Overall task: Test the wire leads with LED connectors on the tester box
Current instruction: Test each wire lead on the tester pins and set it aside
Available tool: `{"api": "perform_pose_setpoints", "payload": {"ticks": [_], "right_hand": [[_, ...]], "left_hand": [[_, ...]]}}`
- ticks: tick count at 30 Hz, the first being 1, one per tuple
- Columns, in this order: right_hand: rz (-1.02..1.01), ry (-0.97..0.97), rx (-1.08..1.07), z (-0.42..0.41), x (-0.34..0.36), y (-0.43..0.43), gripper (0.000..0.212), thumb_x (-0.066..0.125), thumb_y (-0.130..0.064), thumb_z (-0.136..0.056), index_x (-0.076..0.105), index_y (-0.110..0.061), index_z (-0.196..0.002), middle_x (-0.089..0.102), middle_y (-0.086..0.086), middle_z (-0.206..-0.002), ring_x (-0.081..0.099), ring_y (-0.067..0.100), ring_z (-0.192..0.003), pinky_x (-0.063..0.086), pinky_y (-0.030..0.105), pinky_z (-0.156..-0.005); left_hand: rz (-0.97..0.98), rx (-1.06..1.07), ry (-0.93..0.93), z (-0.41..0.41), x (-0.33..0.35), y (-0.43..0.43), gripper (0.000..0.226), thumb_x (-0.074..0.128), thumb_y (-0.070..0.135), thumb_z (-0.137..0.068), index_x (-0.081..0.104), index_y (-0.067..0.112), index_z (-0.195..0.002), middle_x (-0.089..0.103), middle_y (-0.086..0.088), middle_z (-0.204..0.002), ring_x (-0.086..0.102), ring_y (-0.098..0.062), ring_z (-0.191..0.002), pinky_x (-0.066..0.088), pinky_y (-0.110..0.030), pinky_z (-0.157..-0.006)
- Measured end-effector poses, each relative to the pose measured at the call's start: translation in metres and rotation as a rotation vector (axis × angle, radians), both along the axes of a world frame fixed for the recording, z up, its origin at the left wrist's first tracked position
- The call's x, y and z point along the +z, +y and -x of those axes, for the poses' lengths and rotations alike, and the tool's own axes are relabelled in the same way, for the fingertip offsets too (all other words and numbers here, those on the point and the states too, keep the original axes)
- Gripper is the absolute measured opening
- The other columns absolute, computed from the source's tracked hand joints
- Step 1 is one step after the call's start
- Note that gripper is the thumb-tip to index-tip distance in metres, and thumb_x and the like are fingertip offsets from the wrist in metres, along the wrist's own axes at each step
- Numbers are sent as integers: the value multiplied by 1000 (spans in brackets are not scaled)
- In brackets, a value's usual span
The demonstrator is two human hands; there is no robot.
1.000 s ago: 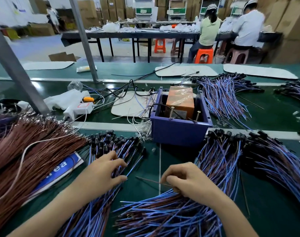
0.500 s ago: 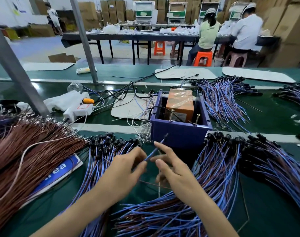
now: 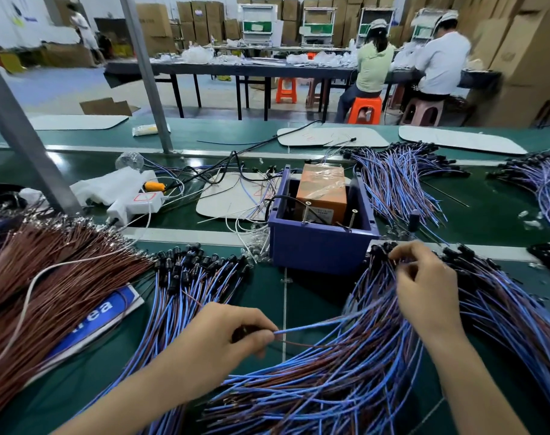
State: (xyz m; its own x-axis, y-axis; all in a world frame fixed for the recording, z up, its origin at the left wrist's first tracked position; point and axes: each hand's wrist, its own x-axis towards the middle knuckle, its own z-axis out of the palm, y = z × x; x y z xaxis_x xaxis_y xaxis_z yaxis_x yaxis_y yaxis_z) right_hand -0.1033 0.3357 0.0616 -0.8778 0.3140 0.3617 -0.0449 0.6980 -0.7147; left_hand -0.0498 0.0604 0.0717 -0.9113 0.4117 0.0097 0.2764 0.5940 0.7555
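Observation:
The tester box [image 3: 320, 246] is a purple bin holding an orange block [image 3: 322, 191], with two upright screws at its front. My left hand [image 3: 223, 337] grips the black connector end of one lead, whose blue and brown wires [image 3: 308, 328] run right toward the big heap. My right hand [image 3: 424, 284] reaches into the right-hand pile of blue and brown leads [image 3: 377, 356] and pinches at the black connectors near the box's right corner. A second pile of leads [image 3: 185, 284] lies left of my left hand.
A mass of bare brown wires [image 3: 47, 277] covers the left, over a blue-and-white label card [image 3: 104, 312]. Behind the box lie white cables, a white power strip [image 3: 135, 205] and more lead piles [image 3: 399, 180]. A grey post [image 3: 19, 136] leans at left. People sit at a far table.
My hands were together in front of the box holding one lead up. Now the left has dropped low with the lead and the right has moved right into the pile.

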Motion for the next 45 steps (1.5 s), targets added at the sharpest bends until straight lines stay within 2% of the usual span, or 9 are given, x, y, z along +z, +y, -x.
{"api": "perform_pose_setpoints", "payload": {"ticks": [4, 9, 11, 15, 19, 23, 30, 37, 45], "right_hand": [[-163, -6, -40, 3, -9, 5, 29, 48, 17, -84, 64, -7, -84, 58, 4, -88, 55, 29, -90, 38, 31, -78], [-195, -81, -189, 0, -15, -9, 12, 65, 0, -86, 70, -4, -97, 40, 23, -143, 34, 39, -125, 32, 46, -104], [-190, 63, -188, -9, -11, -23, 16, 69, -7, -85, 69, -4, -101, 38, 22, -146, 34, 38, -130, 29, 45, -107], [85, 158, 415, -44, 5, -67, 22, 63, -27, -89, 63, -25, -112, 65, -10, -109, 59, 1, -102, 47, 17, -91], [230, -52, 733, -52, 5, -92, 37, 64, -10, -91, 58, -41, -110, 66, -16, -90, 64, 3, -85, 52, 16, -76], [343, -70, 642, -45, -1, -95, 22, 63, -6, -90, 69, -26, -97, 69, -10, -78, 65, 6, -72, 51, 18, -68], [585, 25, 403, -28, -15, -101, 20, 57, 1, -93, 62, -16, -84, 67, -3, -78, 67, 13, -68, 55, 22, -62], [551, 115, 96, -12, -28, -93, 22, 56, -6, -95, 67, -23, -87, 68, -2, -89, 67, 13, -83, 54, 26, -76], [654, 88, 8, -1, -25, -78, 22, 54, -4, -96, 67, -18, -107, 68, 11, -95, 66, 12, -60, 52, 18, -53]], "left_hand": [[17, 7, 4, -1, 7, -6, 13, 62, 29, -91, 70, 35, -82, 66, 18, -66, 49, -2, -54, 36, -13, -53], [54, 30, 65, 0, 10, 1, 13, 63, 27, -91, 69, 35, -82, 65, 22, -65, 53, 2, -56, 35, -7, -54], [59, 32, 74, -1, 11, 3, 11, 63, 27, -90, 71, 33, -85, 65, 24, -67, 56, 5, -59, 37, -6, -55], [49, 37, 93, 3, 14, 9, 12, 67, 23, -88, 71, 33, -82, 65, 26, -67, 59, 5, -62, 38, -5, -57], [-42, 89, 146, 11, 11, 11, 29, 71, 8, -81, 61, 34, -75, 68, 20, -69, 65, 1, -67, 46, -12, -66], [-145, 204, 209, 21, 4, 14, 28, 78, 15, -76, 53, 28, -78, 68, 16, -68, 55, 2, -53, 39, -7, -56], [-804, 431, -279, 53, -9, 55, 5, 69, 5, -83, 66, 8, -83, 64, -1, -61, 56, -8, -53, 48, -18, -50], [-753, 446, -393, 76, -8, 81, 7, 65, 19, -89, 69, 16, -83, 70, 6, -66, 52, -1, -48, 42, -15, -46], [-869, 493, -413, 95, 3, 91, 9, 64, 15, -90, 70, 11, -84, 65, 5, -60, 48, -1, -39, 43, -14, -41]]}}
